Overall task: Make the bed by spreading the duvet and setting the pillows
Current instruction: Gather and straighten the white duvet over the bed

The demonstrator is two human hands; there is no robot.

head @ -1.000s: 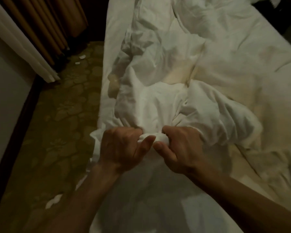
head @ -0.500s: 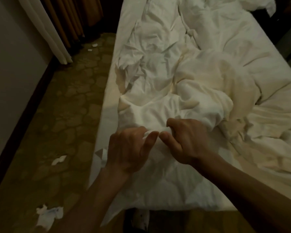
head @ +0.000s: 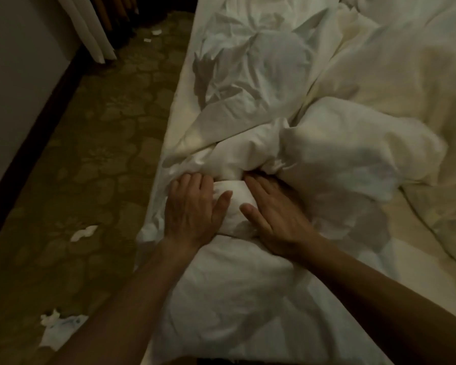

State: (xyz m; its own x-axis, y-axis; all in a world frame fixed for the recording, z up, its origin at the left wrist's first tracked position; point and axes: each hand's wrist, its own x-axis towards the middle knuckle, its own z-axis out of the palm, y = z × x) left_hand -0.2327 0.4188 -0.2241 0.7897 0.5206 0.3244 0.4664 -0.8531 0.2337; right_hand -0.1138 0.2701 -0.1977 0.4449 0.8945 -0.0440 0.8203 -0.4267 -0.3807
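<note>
A crumpled white duvet (head: pixel 340 159) lies bunched across the bed (head: pixel 192 83), its near end heaped at the bed's foot. My left hand (head: pixel 192 209) lies flat on the duvet's near left part, fingers straight and pointing up the bed. My right hand (head: pixel 271 214) rests beside it, fingers straight, their tips tucked under a fold. A small bulge of duvet fabric (head: pixel 233 198) sits between the two hands. I see no pillow that I can tell apart from the bedding.
Patterned carpet (head: pixel 95 154) runs along the bed's left side, with white paper scraps (head: pixel 83 233) and a crumpled white piece (head: pixel 58 327) on it. A wall (head: pixel 19 75) and curtains (head: pixel 95 27) stand at the far left.
Both hands have let go of the bunched duvet they were gripping and now lie flat on it. The view has shifted toward the bed's foot.
</note>
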